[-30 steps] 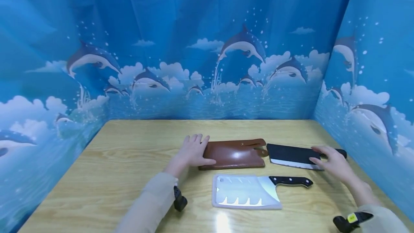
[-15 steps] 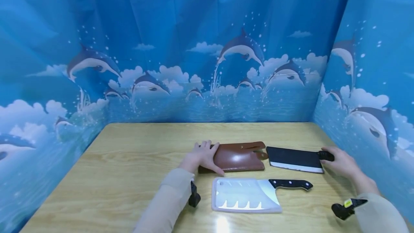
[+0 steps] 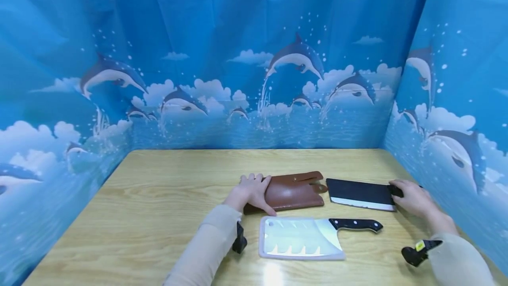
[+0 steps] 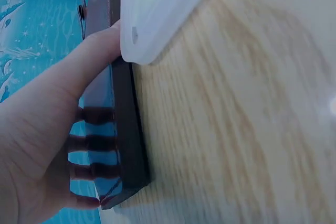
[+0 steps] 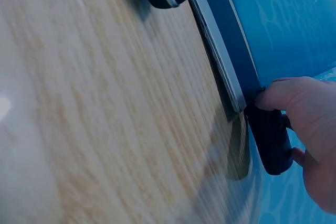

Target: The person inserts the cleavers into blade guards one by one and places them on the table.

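Note:
In the head view, a brown leather knife sheath (image 3: 295, 190) lies flat on the table, its strap end facing right. My left hand (image 3: 252, 192) grips its left part, thumb along the near edge and fingers across to the far edge. The left wrist view shows that thumb against the dark side of the sheath (image 4: 126, 129). To the right lies a cleaver (image 3: 361, 192) with a black blade and a pale cutting edge. Its dark handle (image 5: 270, 142) is held by my right hand (image 3: 412, 198), with the thumb near the blade. My palm hides part of the handle in the head view.
A second cleaver with a black riveted handle (image 3: 356, 224) lies nearer to me, its blade inside a translucent plastic cover (image 3: 297, 238). The wooden table (image 3: 158, 197) ends at a blue dolphin-print curtain (image 3: 222, 114) behind and on both sides.
My left hand has moved right, farther onto the sheath, which has turned slightly. My right hand has gone from hovering over the cleaver to gripping its handle.

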Tool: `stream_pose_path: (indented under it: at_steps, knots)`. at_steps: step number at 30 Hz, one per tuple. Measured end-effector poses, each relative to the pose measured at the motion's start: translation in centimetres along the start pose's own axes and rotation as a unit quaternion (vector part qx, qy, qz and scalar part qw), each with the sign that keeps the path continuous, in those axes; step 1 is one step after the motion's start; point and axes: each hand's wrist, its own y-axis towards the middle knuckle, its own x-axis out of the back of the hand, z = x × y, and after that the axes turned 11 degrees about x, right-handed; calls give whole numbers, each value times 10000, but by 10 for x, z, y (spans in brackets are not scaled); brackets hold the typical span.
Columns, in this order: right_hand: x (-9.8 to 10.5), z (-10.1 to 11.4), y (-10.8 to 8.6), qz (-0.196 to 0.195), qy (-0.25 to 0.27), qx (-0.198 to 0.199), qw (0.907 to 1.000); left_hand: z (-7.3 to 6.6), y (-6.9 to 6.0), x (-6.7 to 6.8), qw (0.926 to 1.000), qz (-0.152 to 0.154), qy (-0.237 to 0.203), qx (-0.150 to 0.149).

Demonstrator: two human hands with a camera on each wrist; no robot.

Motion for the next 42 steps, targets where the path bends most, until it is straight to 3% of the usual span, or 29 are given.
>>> stream_pose_path:
  at_steps: [6,12,20,27,42]
  knots:
    - [-3,-3,-2,97,-123,-99,9998,3,0,-3,9996,-66,-261,-71]
    - [-2,-7,-1,142,-44,-299,9994,22,-4,-7,9977,-356,-573,-82]
    - [2,-10,0,265,-67,-554,9981,48,-21,-10,9936,-753,-805,-252]
    - [3,-14,4,478,-43,-610,9970,66,-40,-10,9928,-822,-842,-208]
    - [1,-22,-9,233,805,-463,9954,72,-69,-9,9921,-916,-788,-347]
